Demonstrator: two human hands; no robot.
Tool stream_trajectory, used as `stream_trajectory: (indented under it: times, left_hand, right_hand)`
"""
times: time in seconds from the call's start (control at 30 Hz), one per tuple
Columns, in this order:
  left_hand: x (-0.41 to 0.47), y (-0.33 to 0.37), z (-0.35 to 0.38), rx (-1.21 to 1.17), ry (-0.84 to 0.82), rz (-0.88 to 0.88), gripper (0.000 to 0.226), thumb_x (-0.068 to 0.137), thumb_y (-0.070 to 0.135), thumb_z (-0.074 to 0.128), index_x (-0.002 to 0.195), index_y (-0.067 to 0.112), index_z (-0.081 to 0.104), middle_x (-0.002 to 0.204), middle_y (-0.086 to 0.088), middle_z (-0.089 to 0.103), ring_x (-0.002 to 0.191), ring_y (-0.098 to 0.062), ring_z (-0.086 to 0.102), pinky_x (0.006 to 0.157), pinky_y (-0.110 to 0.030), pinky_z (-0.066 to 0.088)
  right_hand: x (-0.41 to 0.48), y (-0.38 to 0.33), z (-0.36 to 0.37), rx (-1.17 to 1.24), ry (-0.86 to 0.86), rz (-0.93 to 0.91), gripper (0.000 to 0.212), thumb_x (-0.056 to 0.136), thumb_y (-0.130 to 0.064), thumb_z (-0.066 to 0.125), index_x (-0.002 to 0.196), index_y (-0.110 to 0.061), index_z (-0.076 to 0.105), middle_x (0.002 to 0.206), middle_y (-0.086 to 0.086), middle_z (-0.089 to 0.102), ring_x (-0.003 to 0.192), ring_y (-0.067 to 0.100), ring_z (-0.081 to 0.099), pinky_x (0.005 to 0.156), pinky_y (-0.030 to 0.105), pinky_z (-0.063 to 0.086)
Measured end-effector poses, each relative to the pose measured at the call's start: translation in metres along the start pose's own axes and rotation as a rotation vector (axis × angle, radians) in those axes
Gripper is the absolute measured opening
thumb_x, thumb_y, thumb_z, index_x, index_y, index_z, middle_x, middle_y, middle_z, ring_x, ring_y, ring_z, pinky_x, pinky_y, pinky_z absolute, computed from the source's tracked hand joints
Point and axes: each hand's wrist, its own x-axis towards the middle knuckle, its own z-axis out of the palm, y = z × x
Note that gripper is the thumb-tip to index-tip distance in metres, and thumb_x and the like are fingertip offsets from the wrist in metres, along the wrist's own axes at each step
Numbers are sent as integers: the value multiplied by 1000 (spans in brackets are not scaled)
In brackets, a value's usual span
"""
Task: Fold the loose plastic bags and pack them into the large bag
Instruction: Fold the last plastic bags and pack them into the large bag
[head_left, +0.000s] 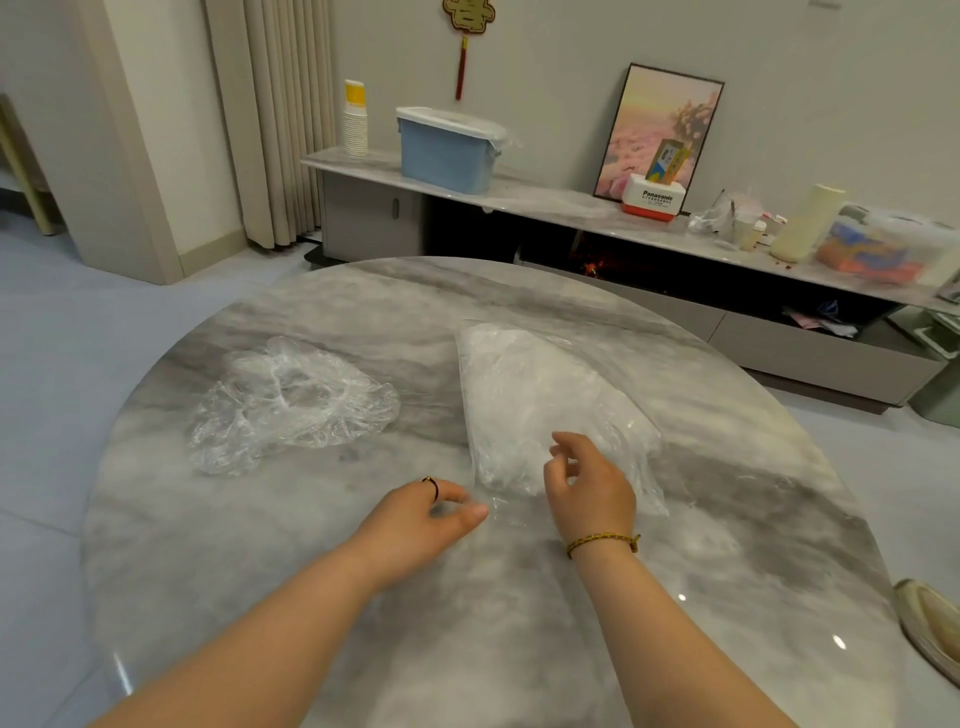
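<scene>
Marble fills most of the view: a round grey-veined table (363, 597), glossy, with everything of the task lying on it. Taking the large bag (540, 410) as the landmark, it rests flat a little right of the table's middle, a clear plastic pouch already stuffed with white crumpled film, its open end toward the person. Well to the left of the large bag, apart from it, sits a heap of loose plastic bags (291, 402), transparent, puckered and unfolded. At the near end of the large bag both bare forearms reach in. The right hand (589, 491) hovers over the bag's near right corner, fingers loosely curled and spread, with nothing clearly gripped; a braided bracelet (602, 543) circles its wrist. The left hand (423, 517) lies just left of the bag's mouth, thumb and fingertips drawn together at the clear flap; whether they actually pinch the film I cannot tell. A dark ring (432, 487) sits on one of its fingers. Beyond the large bag, against the wall, runs a low cabinet (779, 332).
</scene>
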Motion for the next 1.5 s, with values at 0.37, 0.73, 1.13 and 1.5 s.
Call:
stream_trajectory:
  times: [0.37, 0.73, 1.13, 1.5]
  left_hand:
    - [-45, -46, -78, 660, 282, -94, 45, 98, 34, 36, 142, 24, 30, 154, 4, 14, 140, -14, 19, 111, -23, 15]
    - [-64, -95, -97, 803, 111, -323, 61, 98, 46, 13, 146, 18, -12, 154, -1, -18, 142, -14, -17, 115, -32, -8]
    - [-56, -103, -99, 713, 159, -282, 65, 97, 47, 20, 147, 16, -8, 155, -1, -13, 143, -14, -13, 115, -32, -7]
    - [-87, -72, -94, 647, 442, 456, 83, 64, 42, 64, 135, 20, 28, 130, -9, 38, 117, -26, 38, 107, -30, 18]
  right_hand:
    - [-26, -59, 26, 51, 254, -658, 22, 70, -21, 43, 65, -10, 61, 47, -6, 47, 50, 12, 45, 47, 12, 34]
    - [-12, -126, 121, -506, -492, -616, 47, 91, 2, 38, 137, -6, 33, 137, 12, 39, 124, 27, 36, 100, 31, 31]
    - [0, -114, 139, -409, -235, -569, 19, 88, 2, 42, 95, 1, 60, 100, 15, 61, 97, 27, 55, 71, 28, 36]
    - [-83, -58, 60, -141, -182, -1021, 15, 70, -14, 44, 66, -9, 59, 71, 5, 66, 64, 22, 66, 60, 23, 45]
